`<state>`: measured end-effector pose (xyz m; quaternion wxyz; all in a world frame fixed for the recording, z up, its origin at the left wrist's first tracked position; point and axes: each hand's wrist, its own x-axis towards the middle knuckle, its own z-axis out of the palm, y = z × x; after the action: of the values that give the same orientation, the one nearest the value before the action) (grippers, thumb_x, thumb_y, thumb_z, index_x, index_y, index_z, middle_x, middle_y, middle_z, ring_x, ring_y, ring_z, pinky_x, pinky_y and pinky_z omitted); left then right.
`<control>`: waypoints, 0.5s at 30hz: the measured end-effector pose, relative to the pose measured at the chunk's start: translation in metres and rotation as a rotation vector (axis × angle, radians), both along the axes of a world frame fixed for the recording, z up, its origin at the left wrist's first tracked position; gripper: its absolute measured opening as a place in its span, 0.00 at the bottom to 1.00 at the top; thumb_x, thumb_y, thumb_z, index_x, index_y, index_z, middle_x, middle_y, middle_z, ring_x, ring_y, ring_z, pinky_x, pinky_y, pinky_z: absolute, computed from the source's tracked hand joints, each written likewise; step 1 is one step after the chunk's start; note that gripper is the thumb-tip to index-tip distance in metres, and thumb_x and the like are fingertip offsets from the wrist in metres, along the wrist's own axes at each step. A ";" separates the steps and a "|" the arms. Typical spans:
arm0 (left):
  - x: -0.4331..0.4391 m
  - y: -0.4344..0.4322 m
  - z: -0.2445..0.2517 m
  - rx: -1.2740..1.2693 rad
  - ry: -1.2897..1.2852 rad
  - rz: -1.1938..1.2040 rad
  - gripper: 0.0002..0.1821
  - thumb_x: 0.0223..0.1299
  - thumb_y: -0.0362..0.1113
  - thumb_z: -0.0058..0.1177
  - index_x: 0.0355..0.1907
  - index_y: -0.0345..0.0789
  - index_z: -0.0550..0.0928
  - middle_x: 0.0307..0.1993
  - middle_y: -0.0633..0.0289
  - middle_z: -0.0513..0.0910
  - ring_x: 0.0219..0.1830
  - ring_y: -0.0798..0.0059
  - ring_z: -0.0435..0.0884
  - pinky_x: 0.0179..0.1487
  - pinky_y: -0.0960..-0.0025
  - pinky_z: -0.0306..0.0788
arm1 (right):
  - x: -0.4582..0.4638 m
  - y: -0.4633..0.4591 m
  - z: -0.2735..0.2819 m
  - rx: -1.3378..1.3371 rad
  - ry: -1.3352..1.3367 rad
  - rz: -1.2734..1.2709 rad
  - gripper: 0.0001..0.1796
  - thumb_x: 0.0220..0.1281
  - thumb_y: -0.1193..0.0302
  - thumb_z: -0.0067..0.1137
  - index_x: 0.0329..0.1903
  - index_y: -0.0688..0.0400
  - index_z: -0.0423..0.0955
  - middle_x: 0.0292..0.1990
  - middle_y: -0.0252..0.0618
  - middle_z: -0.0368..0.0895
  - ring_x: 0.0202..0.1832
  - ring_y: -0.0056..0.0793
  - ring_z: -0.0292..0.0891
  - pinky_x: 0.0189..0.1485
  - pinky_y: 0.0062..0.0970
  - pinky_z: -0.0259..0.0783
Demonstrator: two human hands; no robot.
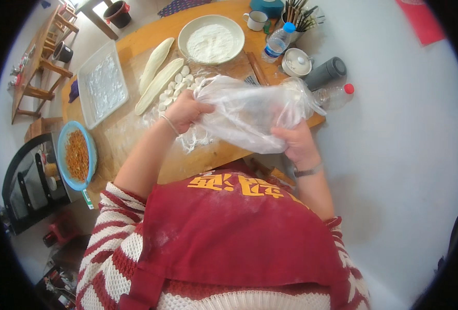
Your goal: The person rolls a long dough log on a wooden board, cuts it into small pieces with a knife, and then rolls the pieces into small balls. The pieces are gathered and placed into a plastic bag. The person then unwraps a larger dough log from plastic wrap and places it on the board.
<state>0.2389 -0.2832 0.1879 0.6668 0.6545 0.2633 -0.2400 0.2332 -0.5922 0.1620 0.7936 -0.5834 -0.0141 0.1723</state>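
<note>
Stretched between my two hands is a clear plastic bag (244, 112), held above the front of the wooden board. My left hand (184, 111) grips its left end, and my right hand (297, 143) pinches the lower right side. Just beyond my left hand lie many small cut dough pieces (176, 87), partly covered by the bag. Two long rolls of dough, a nearer one (159, 86) and a farther one (156, 64), rest beside them. Loose flour (196, 139) is scattered on the board (124, 143) under the bag.
A bowl of flour (211, 42) stands at the back, with a rolling pin (257, 68) to its right. Bottles (278, 42), a lidded pot (297, 62) and a dark flask (326, 73) line the right edge. Leftward are a floured plastic tray (103, 85) and a blue basin of filling (93, 149).
</note>
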 end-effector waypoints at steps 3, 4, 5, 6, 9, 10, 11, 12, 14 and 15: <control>0.018 -0.035 0.012 0.236 -0.127 0.053 0.20 0.49 0.19 0.66 0.48 0.23 0.84 0.40 0.56 0.88 0.40 0.68 0.88 0.46 0.64 0.81 | 0.003 -0.010 -0.023 -0.667 -0.069 -0.184 0.11 0.62 0.79 0.62 0.47 0.62 0.81 0.34 0.39 0.86 0.35 0.40 0.81 0.44 0.36 0.77; 0.017 -0.044 0.013 0.235 -0.154 0.002 0.20 0.48 0.20 0.67 0.48 0.24 0.84 0.40 0.57 0.88 0.40 0.69 0.88 0.45 0.65 0.81 | 0.000 -0.012 -0.029 -0.810 -0.126 -0.234 0.08 0.61 0.79 0.60 0.42 0.64 0.81 0.30 0.43 0.83 0.34 0.43 0.81 0.42 0.39 0.76; 0.016 -0.053 0.011 0.256 -0.149 -0.039 0.20 0.48 0.21 0.68 0.48 0.24 0.85 0.40 0.57 0.88 0.40 0.69 0.88 0.45 0.65 0.80 | -0.003 -0.016 -0.033 -0.955 -0.186 -0.281 0.05 0.60 0.80 0.57 0.38 0.65 0.80 0.26 0.46 0.81 0.33 0.47 0.80 0.41 0.41 0.74; 0.013 -0.061 0.007 0.218 -0.232 -0.159 0.18 0.52 0.27 0.69 0.47 0.26 0.86 0.38 0.53 0.90 0.39 0.66 0.89 0.45 0.63 0.81 | -0.008 -0.017 -0.039 -0.956 -0.235 -0.247 0.02 0.56 0.82 0.55 0.33 0.65 0.74 0.30 0.58 0.80 0.34 0.56 0.78 0.40 0.46 0.72; 0.035 -0.063 -0.011 0.753 -0.117 -0.452 0.16 0.58 0.34 0.66 0.48 0.29 0.86 0.37 0.47 0.90 0.36 0.60 0.90 0.45 0.59 0.81 | -0.011 -0.021 -0.045 -1.029 -0.357 -0.056 0.03 0.56 0.83 0.53 0.35 0.66 0.73 0.33 0.62 0.79 0.35 0.63 0.75 0.40 0.47 0.71; 0.049 -0.059 -0.017 0.809 -0.258 -0.179 0.10 0.60 0.35 0.62 0.40 0.31 0.85 0.34 0.44 0.88 0.34 0.50 0.88 0.42 0.54 0.81 | -0.007 -0.024 -0.045 -1.111 -0.357 -0.162 0.05 0.59 0.81 0.54 0.38 0.66 0.73 0.31 0.57 0.79 0.34 0.56 0.77 0.41 0.47 0.71; 0.057 -0.059 -0.023 0.902 -0.361 -0.152 0.08 0.59 0.34 0.62 0.38 0.32 0.83 0.32 0.45 0.88 0.33 0.48 0.88 0.41 0.53 0.81 | 0.001 -0.025 -0.047 -0.994 -0.171 -0.252 0.05 0.61 0.80 0.54 0.39 0.66 0.74 0.30 0.53 0.79 0.33 0.51 0.77 0.38 0.45 0.71; 0.064 -0.060 -0.029 1.004 -0.427 -0.127 0.08 0.58 0.33 0.61 0.37 0.32 0.81 0.30 0.46 0.87 0.32 0.47 0.87 0.41 0.51 0.81 | 0.012 -0.025 -0.047 -0.894 0.046 -0.332 0.05 0.62 0.79 0.54 0.40 0.66 0.74 0.29 0.49 0.79 0.31 0.45 0.77 0.35 0.44 0.71; 0.072 -0.065 -0.039 1.047 -0.811 -0.157 0.08 0.56 0.30 0.59 0.35 0.33 0.74 0.25 0.48 0.84 0.33 0.42 0.86 0.38 0.47 0.79 | 0.026 -0.029 -0.044 -0.345 0.490 -0.512 0.06 0.67 0.75 0.54 0.41 0.65 0.76 0.29 0.36 0.78 0.26 0.26 0.74 0.23 0.34 0.67; 0.072 -0.063 -0.041 1.062 -0.819 -0.248 0.09 0.56 0.30 0.59 0.36 0.34 0.74 0.25 0.48 0.84 0.33 0.42 0.86 0.39 0.47 0.79 | 0.030 -0.026 -0.043 -0.317 0.551 -0.534 0.06 0.68 0.75 0.54 0.41 0.66 0.76 0.28 0.36 0.78 0.24 0.25 0.73 0.21 0.33 0.65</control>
<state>0.3107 -0.3462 0.1471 0.2687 0.9564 -0.0055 0.1141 0.2627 -0.6187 0.1187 0.6849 -0.6137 0.3771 0.1101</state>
